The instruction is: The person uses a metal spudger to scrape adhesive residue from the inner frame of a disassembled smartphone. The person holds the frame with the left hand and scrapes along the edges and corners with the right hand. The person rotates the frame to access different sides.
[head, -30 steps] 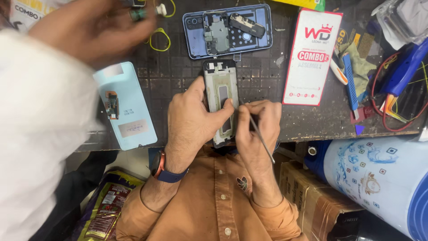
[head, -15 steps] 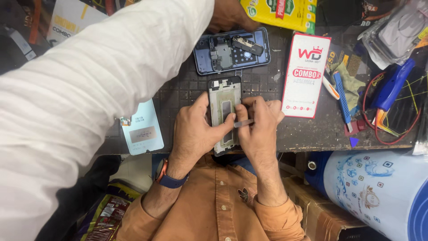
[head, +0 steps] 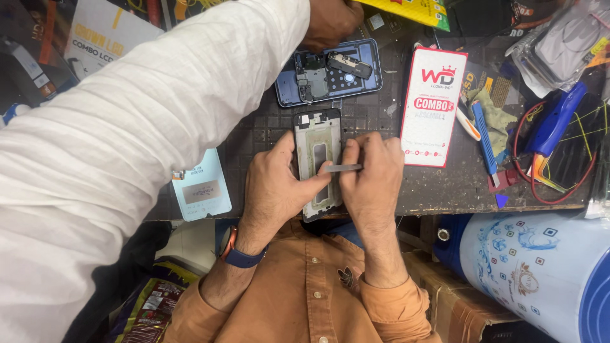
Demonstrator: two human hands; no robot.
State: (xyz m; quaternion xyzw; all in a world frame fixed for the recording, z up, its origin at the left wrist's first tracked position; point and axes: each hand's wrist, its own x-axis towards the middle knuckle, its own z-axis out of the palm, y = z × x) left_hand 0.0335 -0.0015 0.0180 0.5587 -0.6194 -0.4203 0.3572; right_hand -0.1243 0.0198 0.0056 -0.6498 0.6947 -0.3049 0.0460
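A phone display frame (head: 316, 136) lies upright on the dark work mat (head: 381, 190) at the bench's front edge. My left hand (head: 273, 190), with a watch on its wrist, grips the frame's left side, thumb on its face. My right hand (head: 372, 184) pinches a thin flat metal tool (head: 343, 168), which lies crosswise with its tip over the frame's middle slot. Just beyond the frame sits an opened blue phone body (head: 330, 76) with its insides showing.
Another person's white sleeve (head: 127, 159) crosses from lower left, with the hand (head: 330, 22) at the bench's far edge. A white and red box (head: 433, 108), a blue cutter (head: 484, 136) and red wires (head: 527, 178) lie right. A light blue back cover (head: 200, 190) lies left; a blue and white drum (head: 540, 267) stands lower right.
The other person's arm has stretched across from the left to the far edge. My right hand has swung the metal tool from pointing down to lying crosswise over the frame.
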